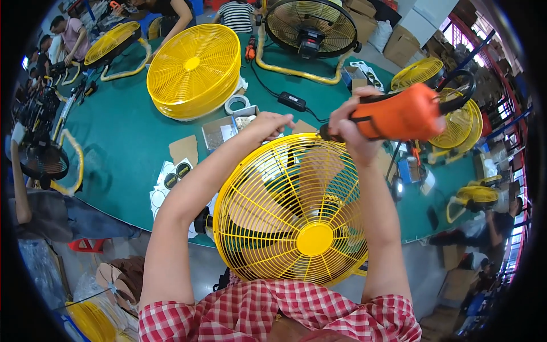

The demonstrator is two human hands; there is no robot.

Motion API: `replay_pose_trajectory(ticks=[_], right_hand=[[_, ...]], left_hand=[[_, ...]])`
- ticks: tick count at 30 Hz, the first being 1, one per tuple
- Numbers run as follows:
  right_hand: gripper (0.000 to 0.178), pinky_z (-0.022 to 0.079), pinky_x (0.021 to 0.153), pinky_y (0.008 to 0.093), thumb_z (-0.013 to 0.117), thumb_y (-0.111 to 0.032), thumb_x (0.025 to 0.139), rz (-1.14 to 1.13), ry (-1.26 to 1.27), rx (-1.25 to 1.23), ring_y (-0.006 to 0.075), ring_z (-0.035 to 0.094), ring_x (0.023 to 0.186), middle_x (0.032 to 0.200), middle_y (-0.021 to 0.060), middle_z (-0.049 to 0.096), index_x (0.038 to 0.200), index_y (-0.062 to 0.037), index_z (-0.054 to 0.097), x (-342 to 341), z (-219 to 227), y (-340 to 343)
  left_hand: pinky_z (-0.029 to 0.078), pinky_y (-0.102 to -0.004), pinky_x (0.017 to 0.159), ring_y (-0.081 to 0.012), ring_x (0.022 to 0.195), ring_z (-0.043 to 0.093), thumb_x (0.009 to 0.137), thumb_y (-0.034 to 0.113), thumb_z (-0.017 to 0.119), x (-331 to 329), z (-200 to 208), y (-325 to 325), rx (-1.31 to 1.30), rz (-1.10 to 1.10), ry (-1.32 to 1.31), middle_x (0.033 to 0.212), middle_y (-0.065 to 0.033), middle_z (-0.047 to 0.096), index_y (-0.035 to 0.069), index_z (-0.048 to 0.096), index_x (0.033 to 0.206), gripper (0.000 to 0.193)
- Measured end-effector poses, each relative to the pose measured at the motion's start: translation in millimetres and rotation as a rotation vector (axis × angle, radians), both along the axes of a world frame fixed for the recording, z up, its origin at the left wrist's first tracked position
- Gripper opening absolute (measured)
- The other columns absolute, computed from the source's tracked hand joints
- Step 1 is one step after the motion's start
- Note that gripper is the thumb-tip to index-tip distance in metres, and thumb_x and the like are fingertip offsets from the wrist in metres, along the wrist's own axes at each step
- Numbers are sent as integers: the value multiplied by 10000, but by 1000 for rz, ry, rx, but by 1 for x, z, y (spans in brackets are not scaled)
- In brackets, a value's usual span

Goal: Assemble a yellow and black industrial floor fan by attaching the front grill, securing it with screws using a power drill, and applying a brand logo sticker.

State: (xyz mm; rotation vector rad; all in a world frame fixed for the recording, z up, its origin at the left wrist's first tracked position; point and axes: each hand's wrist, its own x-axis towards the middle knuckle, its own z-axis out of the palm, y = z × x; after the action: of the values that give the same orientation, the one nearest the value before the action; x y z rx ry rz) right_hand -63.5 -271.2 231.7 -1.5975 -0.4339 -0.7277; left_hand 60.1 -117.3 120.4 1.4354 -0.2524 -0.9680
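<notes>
A yellow fan (315, 239) with a round wire guard leans against the table edge in front of me, its pale blades showing through the wires. In my right hand (359, 128) is an orange power screwdriver (399, 114), held nearly level. Its dark front end points left, at the far rim of the guard; whether the tip touches a screw is hidden. Just beyond that rim, my left hand (270, 125) hovers with its fingers drawn together toward the right. Anything pinched there is too small to make out. An open cardboard box (219, 132) of small parts stands beside it.
Stacked yellow fan guards (194, 64) stand on the green table (119, 137), near a tape roll (237, 103). A black adapter (292, 101) lies on its cable. Behind is a fan on a yellow stand (302, 76). Round labels (171, 180) lie left. Other people work around the table.
</notes>
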Motion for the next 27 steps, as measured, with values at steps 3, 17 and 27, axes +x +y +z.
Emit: replay_pose_trajectory(ticks=[3, 17, 27], right_hand=[[487, 441, 566, 334, 504, -22, 704, 177, -89, 310, 192, 506, 545, 703, 101, 505, 1160, -30, 333, -6, 18, 2], [495, 388, 540, 280, 527, -153, 733, 355, -138, 458, 140, 443, 528, 671, 49, 439, 1196, -72, 372, -46, 41, 85], [521, 419, 545, 288, 560, -154, 722, 513, -89, 438, 145, 466, 506, 668, 49, 468, 1205, -99, 375, -52, 42, 119]], left_hand=[[514, -231, 788, -185, 924, 589, 889, 16, 451, 1, -16, 25, -351, 313, 420, 1037, -140, 552, -82, 475, 1149, 279], [539, -180, 699, -111, 759, 630, 890, 153, 528, -87, 11, 148, -658, 256, 394, 835, -71, 613, -8, 551, 919, 165], [529, -230, 772, -141, 843, 619, 847, 20, 553, -150, 35, 152, -648, 402, 392, 912, -94, 615, -25, 553, 1038, 196]])
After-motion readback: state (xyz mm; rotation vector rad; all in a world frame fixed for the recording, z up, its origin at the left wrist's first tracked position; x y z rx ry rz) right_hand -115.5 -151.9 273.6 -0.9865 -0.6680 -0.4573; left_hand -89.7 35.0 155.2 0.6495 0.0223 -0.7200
